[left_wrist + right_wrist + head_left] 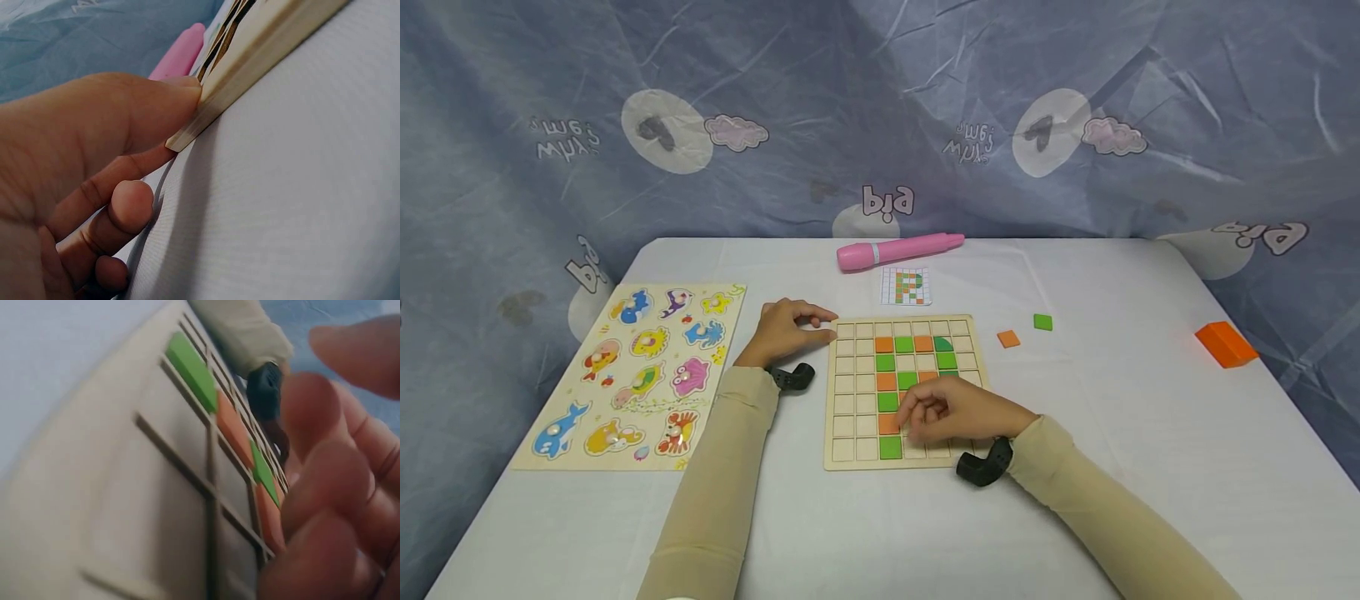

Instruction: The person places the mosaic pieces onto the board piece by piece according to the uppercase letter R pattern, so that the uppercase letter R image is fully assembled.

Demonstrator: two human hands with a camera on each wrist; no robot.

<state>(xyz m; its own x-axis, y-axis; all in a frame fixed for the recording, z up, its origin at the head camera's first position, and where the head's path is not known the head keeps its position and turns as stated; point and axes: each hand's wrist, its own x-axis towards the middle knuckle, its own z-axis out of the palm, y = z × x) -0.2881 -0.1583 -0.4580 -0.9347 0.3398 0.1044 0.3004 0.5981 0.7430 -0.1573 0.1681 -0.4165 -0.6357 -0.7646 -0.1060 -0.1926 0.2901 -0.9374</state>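
Note:
A wooden grid board (844, 429) lies on the table with green and orange square tiles in several cells; a green tile (190, 370) and an orange tile (233, 428) show up close in the right wrist view. My left hand (786, 333) holds the board's far left corner, thumb (162, 100) on the edge and another finger beside the corner. Over the lower middle of the board hovers my right hand (962, 408), its fingers loosely bent. Nothing shows between its thumb and index finger in the right wrist view. That hand hides part of the tile pattern.
Behind the board lie a small pattern card (906, 297) and a pink marker-like stick (917, 247). Loose orange (1008, 338) and green (1042, 322) tiles lie to its right. An orange block (1227, 344) is farther right. A sea-animal puzzle board (568, 387) covers the left side.

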